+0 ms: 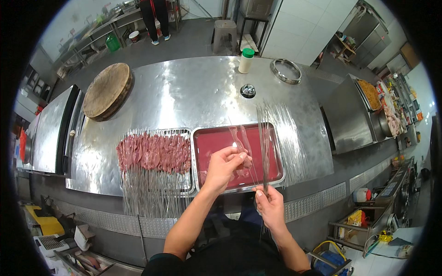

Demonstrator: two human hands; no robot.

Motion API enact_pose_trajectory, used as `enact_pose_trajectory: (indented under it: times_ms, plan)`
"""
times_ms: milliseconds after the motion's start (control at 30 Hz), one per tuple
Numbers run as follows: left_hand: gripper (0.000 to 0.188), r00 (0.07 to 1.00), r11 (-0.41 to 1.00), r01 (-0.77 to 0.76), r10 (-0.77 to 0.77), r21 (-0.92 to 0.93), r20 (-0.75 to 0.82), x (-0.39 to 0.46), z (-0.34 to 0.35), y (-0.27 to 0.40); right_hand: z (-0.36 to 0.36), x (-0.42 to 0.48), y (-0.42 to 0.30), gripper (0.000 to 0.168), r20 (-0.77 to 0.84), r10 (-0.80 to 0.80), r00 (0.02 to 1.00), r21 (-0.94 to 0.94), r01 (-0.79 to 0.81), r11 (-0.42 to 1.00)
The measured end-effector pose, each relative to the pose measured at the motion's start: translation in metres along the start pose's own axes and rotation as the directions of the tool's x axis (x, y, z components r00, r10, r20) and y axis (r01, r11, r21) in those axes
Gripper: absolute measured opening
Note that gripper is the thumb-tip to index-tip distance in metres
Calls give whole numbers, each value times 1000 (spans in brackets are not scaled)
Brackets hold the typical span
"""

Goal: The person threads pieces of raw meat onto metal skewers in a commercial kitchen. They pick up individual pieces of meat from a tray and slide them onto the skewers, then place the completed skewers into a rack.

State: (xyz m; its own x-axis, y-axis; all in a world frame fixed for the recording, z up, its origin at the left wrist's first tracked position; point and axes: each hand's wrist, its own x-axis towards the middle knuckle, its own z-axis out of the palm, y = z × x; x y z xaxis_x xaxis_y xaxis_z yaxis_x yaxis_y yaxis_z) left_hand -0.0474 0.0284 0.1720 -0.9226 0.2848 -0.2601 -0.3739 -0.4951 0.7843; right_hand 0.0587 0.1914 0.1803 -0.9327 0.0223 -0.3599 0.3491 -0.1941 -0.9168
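My left hand [226, 167] pinches a strip of raw meat [238, 139] over a metal tray of reddish liquid [198, 155]. A thin metal skewer runs from the meat down to my right hand [271, 203], which grips a bundle of metal skewers [265, 148] standing across the tray's right part. A few pale meat pieces lie in the liquid. On the left, skewers loaded with raw red meat [155, 151] lie side by side over a second tray, their bare ends [148, 193] pointing towards me. Many bare metal skewers [290, 145] are spread right of the liquid tray.
The steel table [193, 89] also bears a round wooden chopping block [107, 90], a green-capped shaker bottle [246, 62], a call bell [248, 90] and a metal ring [286, 71]. A person [155, 20] stands near the far counter. Steel cabinets flank the table.
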Motion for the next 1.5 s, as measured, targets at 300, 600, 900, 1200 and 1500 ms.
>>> enact_pose_trajectory:
  times_ms: [300,600,900,1200,1500]
  plan:
    - [13,993,989,116,-114,-93,35,-5,-3,-7,9,3,1,14,-14,-8,1000,-29,8,1000]
    - [10,993,931,18,27,366,-118,-21,-5,-30,12,0,12,19,-70,-21,997,81,27,996]
    - [12,955,874,-279,296,397,21,-43,20,-42,0,-3,14,19,-14,8,1000,108,-7,994]
    - [13,997,896,42,-67,441,41,-30,32,-43,-13,-12,27,18,-72,115,991,188,-100,977]
    - [15,995,799,101,-65,593,-82,-12,63,-60,-60,11,29,16,-83,200,976,301,-166,939]
